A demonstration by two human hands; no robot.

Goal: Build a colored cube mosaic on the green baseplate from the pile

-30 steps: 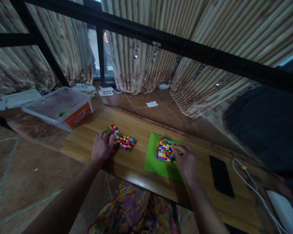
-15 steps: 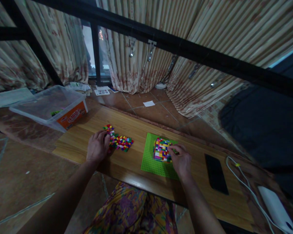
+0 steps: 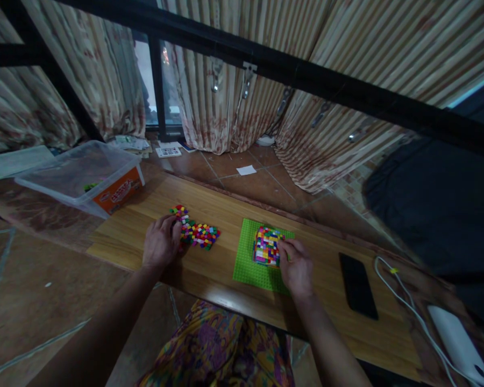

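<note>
A long wooden worktop (image 3: 234,215) spans the tiled floor before striped curtains (image 3: 234,86) and a black metal frame. At its far left end, a clear plastic bin (image 3: 80,174) with an orange label sits on the floor just beside the worktop. On the worktop's middle lies a green baseplate (image 3: 248,263), and on its far half stands a squat block of multicoloured bricks (image 3: 266,244). To the right, well apart from the baseplate, lies a dark phone (image 3: 358,285), then a white cable (image 3: 411,309) — running to a white device at the frame's edge. Left of the baseplate, a loose pile of small coloured bricks (image 3: 199,234) spreads over the wood. The left hand (image 3: 160,244) rests palm down at the pile's near-left edge, fingers curled onto the bricks; whether it pinches one cannot be told. The right hand (image 3: 295,266) lies on the baseplate — fingertips bent against the block's right side.
</note>
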